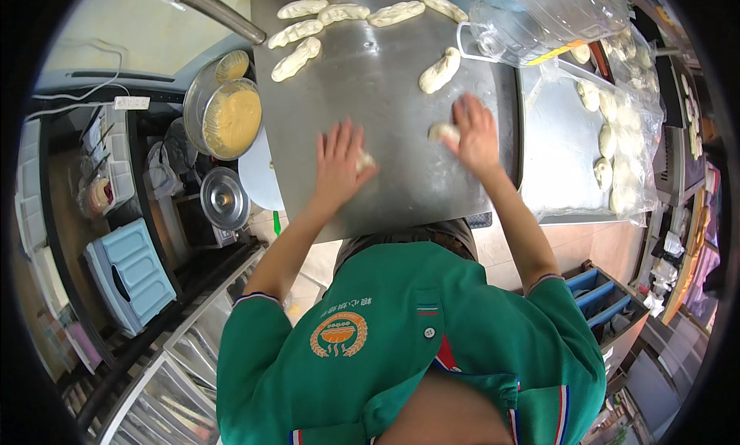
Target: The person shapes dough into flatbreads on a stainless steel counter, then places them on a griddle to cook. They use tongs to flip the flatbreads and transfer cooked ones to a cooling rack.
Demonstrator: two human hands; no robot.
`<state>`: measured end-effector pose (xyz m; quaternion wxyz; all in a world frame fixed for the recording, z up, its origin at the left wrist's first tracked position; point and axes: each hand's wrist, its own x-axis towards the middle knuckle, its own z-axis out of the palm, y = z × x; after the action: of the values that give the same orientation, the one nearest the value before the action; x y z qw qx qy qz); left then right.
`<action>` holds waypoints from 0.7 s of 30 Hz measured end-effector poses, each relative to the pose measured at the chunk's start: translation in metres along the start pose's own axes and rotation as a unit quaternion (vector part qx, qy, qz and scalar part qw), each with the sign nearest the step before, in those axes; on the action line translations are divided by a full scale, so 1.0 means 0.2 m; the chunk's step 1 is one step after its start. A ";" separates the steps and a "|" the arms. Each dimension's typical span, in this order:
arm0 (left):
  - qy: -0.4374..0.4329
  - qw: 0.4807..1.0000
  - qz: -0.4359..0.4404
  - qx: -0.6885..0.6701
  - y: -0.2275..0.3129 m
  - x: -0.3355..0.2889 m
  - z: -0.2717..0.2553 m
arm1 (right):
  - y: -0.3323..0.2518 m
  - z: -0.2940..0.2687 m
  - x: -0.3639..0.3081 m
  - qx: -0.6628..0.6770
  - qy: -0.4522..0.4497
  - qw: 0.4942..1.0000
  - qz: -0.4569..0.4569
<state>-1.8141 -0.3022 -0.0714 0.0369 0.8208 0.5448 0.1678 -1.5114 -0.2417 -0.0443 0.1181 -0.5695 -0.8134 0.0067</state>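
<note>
My left hand [339,160] lies palm down on a steel worktop [378,83], fingers stretched out. A small dough piece [364,162] shows beside its thumb; the rest of it is hidden under the palm. My right hand [476,137], also flat with its fingers extended, rests over another dough piece [442,131] that sticks out on its left side. Just beyond the right hand lies an elongated dough strip [440,71]. Several more long dough strips [343,13] are spread along the far side of the worktop.
To the right, a metal tray [551,148] holds dough pieces [607,141] partly under clear plastic. A large clear plastic jug [539,21] lies at the far right. At the left stand a bowl of yellow mixture [233,120], a metal lid [224,198] and a blue box [132,275].
</note>
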 end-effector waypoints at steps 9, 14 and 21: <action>0.005 0.994 0.112 0.003 0.04 -0.19 -0.04 | -0.25 0.08 -0.31 0.048 -0.040 0.994 -0.090; -0.098 0.967 -0.149 -0.181 -0.14 0.09 0.05 | -0.16 0.11 -0.01 0.145 -0.012 0.985 -0.096; 0.189 0.951 -0.218 -0.113 -0.40 0.27 -0.21 | -0.17 -0.15 0.60 0.072 0.172 0.972 -0.145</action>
<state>-1.8787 -0.2261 -0.0383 0.0620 0.6260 0.6847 0.3680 -1.5754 -0.1455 0.0121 0.2966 -0.4283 -0.8521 -0.0501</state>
